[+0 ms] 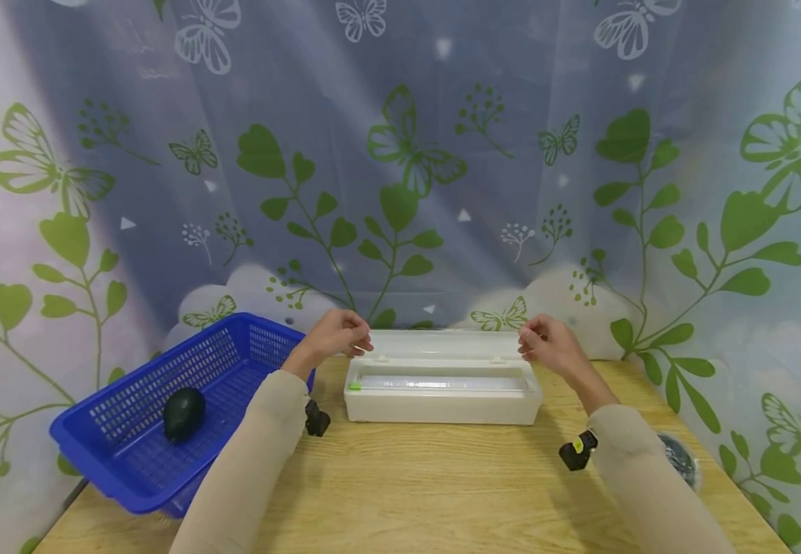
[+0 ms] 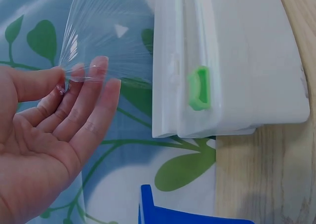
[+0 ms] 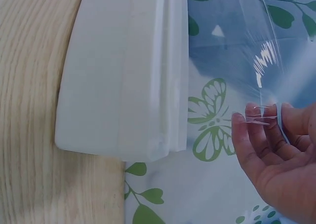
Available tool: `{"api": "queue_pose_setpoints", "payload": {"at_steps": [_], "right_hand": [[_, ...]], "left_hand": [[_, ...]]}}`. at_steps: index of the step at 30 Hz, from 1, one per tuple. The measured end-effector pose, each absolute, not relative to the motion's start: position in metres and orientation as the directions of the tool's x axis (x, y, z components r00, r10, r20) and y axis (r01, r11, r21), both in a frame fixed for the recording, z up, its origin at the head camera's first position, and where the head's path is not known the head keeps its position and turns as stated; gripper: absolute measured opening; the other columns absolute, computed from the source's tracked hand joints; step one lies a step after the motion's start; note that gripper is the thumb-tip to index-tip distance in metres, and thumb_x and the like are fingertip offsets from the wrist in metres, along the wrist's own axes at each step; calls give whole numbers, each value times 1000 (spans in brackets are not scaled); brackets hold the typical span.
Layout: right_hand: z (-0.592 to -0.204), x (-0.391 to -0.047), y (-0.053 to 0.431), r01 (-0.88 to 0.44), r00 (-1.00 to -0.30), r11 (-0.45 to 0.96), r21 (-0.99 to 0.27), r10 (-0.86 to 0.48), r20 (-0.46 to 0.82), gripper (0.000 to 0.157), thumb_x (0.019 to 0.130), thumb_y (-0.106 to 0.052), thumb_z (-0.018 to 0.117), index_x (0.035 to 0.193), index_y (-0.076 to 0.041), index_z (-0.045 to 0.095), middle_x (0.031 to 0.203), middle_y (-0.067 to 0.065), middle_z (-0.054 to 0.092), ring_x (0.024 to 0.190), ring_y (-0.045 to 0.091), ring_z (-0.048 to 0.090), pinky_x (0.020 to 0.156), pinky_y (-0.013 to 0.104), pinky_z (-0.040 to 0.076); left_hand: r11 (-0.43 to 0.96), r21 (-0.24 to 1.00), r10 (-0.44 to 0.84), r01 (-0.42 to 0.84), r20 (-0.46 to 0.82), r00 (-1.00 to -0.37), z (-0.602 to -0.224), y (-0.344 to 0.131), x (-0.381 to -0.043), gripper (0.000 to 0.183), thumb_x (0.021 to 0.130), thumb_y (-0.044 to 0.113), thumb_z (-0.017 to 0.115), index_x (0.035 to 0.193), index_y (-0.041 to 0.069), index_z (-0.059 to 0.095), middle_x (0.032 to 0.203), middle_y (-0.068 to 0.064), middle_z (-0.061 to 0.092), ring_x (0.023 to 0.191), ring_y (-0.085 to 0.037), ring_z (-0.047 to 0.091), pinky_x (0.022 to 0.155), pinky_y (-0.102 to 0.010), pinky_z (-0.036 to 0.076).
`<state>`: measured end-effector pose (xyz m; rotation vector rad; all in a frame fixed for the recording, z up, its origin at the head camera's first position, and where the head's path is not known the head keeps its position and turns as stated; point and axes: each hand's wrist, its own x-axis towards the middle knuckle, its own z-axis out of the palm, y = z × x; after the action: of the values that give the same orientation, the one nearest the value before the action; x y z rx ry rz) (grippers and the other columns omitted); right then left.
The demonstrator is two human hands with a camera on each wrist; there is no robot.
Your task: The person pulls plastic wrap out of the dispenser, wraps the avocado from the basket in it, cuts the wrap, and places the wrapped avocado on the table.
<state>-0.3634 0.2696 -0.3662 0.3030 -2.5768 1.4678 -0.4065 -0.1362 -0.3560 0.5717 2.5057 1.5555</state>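
Observation:
A white cling film dispenser point(image 1: 442, 408) stands on the table with its lid raised and a roll of film point(image 1: 442, 382) inside. My left hand point(image 1: 334, 337) pinches one corner of a clear sheet of cling film point(image 2: 111, 41) between thumb and fingers, beside the dispenser's left end. At the other end, my right hand point(image 1: 554, 348) pinches the opposite corner. The film point(image 3: 232, 51) stretches taut between both hands, above the box. A green slide cutter point(image 2: 200, 88) sits at the dispenser's left end.
On the left stands a blue plastic basket point(image 1: 133, 500) with a dark green, avocado-like object point(image 1: 184, 414) in it. A dark round thing in shiny clear film point(image 1: 680, 462) lies at the right, partly hidden by my right sleeve. A patterned curtain point(image 1: 442, 254) hangs behind the wooden table point(image 1: 435, 485).

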Motion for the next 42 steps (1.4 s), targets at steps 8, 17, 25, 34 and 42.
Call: {"api": "queue_pose_setpoints", "payload": {"at_steps": [8, 17, 25, 34, 42], "right_hand": [[-356, -358, 270, -305, -950, 519, -798, -110, 291, 30, 110, -15, 48, 122, 12, 52, 100, 21, 66, 83, 16, 66, 72, 21, 60], [-344, -354, 267, -320, -942, 500, -805, -82, 325, 28, 110, -16, 47, 119, 11, 53, 96, 18, 64, 78, 10, 64, 73, 26, 62], [-338, -349, 267, -341, -933, 504, -794, -78, 351, 29, 110, -15, 48, 119, 11, 54, 93, 13, 63, 79, 9, 65, 76, 30, 64], [-336, -347, 268, -333, -936, 493, -804, -70, 345, 27, 110, -15, 48, 119, 10, 54, 95, 14, 64, 79, 9, 67, 73, 20, 60], [-328, -344, 266, -360, -925, 494, -791, -80, 371, 29, 111, -18, 47, 120, 9, 54, 98, 17, 64, 79, 8, 66, 76, 26, 63]], "left_hand": [[350, 908, 372, 230, 90, -924, -349, -135, -404, 23, 109, 11, 49, 122, -6, 58, 113, -26, 67, 112, -46, 66, 101, -56, 57], [317, 912, 359, 260, 139, -923, -338, -133, -399, 19, 110, 10, 47, 119, -4, 56, 109, -20, 63, 98, -29, 70, 94, -46, 62], [313, 912, 346, 265, 150, -926, -332, -133, -393, 21, 110, 12, 49, 121, -4, 57, 111, -21, 64, 107, -41, 68, 94, -46, 62], [312, 909, 352, 277, 160, -922, -330, -132, -390, 21, 109, 13, 50, 121, -3, 57, 108, -19, 65, 90, -16, 70, 96, -48, 61], [284, 916, 351, 285, 177, -920, -323, -137, -388, 22, 109, 14, 50, 122, -4, 58, 108, -19, 65, 113, -47, 64, 93, -42, 62]]}}
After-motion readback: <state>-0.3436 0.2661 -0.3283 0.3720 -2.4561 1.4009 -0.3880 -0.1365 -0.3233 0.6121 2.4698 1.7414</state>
